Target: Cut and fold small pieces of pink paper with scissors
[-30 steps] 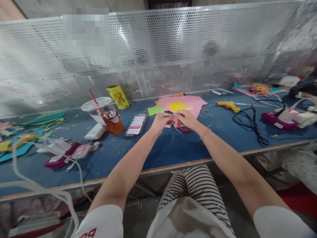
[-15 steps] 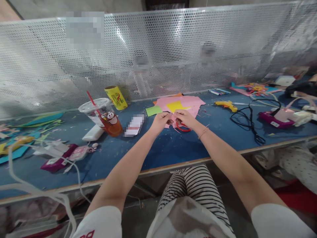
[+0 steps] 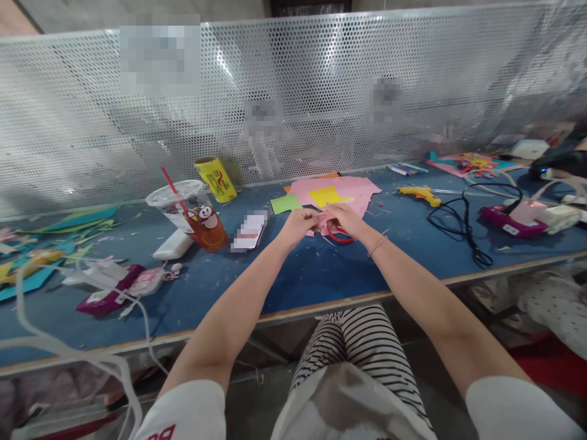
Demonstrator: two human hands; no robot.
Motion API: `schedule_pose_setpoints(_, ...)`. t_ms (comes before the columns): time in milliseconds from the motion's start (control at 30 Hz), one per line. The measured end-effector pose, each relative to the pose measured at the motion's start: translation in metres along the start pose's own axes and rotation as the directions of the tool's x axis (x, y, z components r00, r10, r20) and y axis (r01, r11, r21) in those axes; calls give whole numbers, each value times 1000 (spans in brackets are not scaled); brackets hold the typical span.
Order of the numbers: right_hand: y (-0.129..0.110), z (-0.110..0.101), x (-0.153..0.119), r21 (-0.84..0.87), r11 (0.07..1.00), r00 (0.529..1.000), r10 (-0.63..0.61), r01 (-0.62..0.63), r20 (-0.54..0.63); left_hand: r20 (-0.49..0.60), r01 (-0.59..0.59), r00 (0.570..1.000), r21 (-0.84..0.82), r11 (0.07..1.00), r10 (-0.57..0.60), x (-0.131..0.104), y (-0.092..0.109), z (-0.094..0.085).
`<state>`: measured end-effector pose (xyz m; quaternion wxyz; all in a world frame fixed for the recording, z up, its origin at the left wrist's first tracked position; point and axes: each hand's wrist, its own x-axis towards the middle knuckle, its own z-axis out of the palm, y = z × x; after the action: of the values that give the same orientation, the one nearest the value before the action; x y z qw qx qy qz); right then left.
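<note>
My left hand [image 3: 299, 225] and my right hand [image 3: 347, 221] meet above the far middle of the table. Their fingertips are pinched together on a small piece of pink paper [image 3: 324, 217], mostly covered by the fingers. Scissors with red handles [image 3: 342, 240] lie just under my right hand; their blades are hidden. Behind the hands lies a large pink paper sheet [image 3: 364, 188]. A yellow paper piece [image 3: 322, 196] rests on that sheet, and a green paper square [image 3: 284, 204] is at its left edge.
To the left stand a drink cup with a red straw [image 3: 208, 229], a phone [image 3: 250, 232] and a yellow cylinder [image 3: 215, 181]. A yellow glue gun [image 3: 419, 195], a black cable [image 3: 463, 229] and a purple power strip [image 3: 509, 221] lie right. A perforated metal screen [image 3: 316, 134] closes the back.
The fingers of both hands have shifted slightly around the small pink paper, my right fingers now lying flatter over it. The things on the table stay where they were.
</note>
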<state>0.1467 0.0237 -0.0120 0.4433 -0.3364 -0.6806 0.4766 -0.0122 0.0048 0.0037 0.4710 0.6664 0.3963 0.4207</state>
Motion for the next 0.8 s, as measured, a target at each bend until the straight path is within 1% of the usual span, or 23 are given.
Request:
schedule_pose_setpoints(100,-2,-1,-1,-25,999,999,-19,20,38,46,40,998,-17,999,-39,-1,3,-1)
schedule_pose_setpoints(200,-5,-3,-3,-95,994,995,-51,59,86,90,57,994,-35,998,-54,-2,6,-3)
schedule_pose_setpoints(300,-7,-5,-5,-175,980,989,-73,95,129,107,79,992,-47,996,-74,-3,7,-2)
schedule_pose_setpoints(433,-6,-6,-5,-299,943,985,-114,148,130,69,113,991,-30,993,-111,-4,6,0)
schedule_pose_setpoints(500,-5,-7,-4,-342,925,984,-129,164,122,42,132,991,-48,990,-130,-4,6,1)
schedule_pose_setpoints(567,-4,-7,-3,-337,927,984,-132,165,117,35,147,989,-99,984,-145,-4,6,1)
schedule_pose_setpoints(667,-3,-7,-1,-260,955,987,-124,146,99,40,151,988,-166,975,-146,-5,8,1)
schedule_pose_setpoints(733,-4,-7,-1,-214,968,990,-112,128,85,45,133,991,-169,976,-128,-5,10,0)
schedule_pose_setpoints(800,-6,-6,-2,-199,974,993,-94,105,64,45,102,994,-134,986,-97,-4,10,-2)
